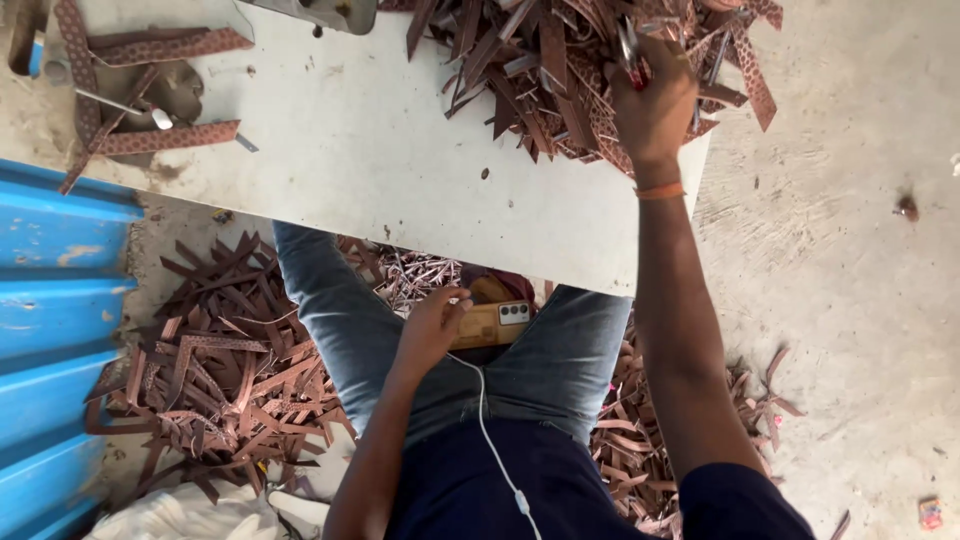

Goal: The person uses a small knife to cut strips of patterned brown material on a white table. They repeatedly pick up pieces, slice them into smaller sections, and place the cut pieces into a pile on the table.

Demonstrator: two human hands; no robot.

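Two hands, left (432, 325) touching phone (490, 324), right (655, 105) gripping straps (560, 70)

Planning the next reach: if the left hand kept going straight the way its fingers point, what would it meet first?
The left hand points right along the lap and already touches the tan phone lying there, so the phone comes first; beyond it is the right jeans leg.
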